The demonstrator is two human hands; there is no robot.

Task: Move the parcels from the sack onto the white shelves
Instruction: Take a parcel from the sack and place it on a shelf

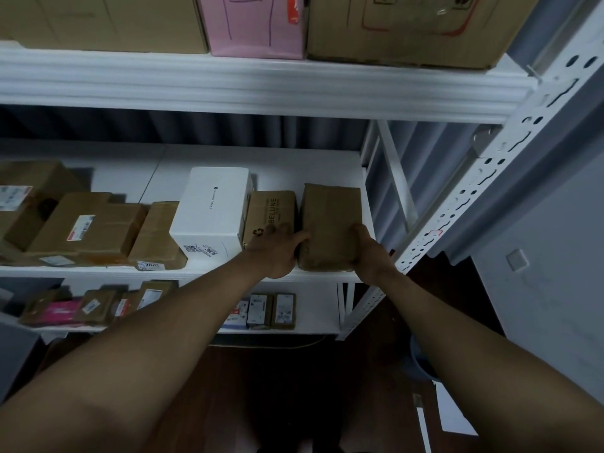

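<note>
1. Two bare forearms reach out from the camera toward the white shelf (327, 165).
2. The left hand (277, 250) and right hand (371, 253) clasp a brown parcel (330, 223) by its sides, at the shelf's right end.
3. Best practice: slide it back squarely beside the printed carton (269, 212), then let go.

A plain brown parcel (330, 223) is seen lying flat at the right end of the middle white shelf (176, 273), its long side running front to back. It is wrapped in kraft-coloured paper or card (which one cannot be told), with no label in view on its top face. Its near edge is set just at the shelf's front lip, and its left side is pressed close against a neighbouring printed carton (269, 212).
</note>
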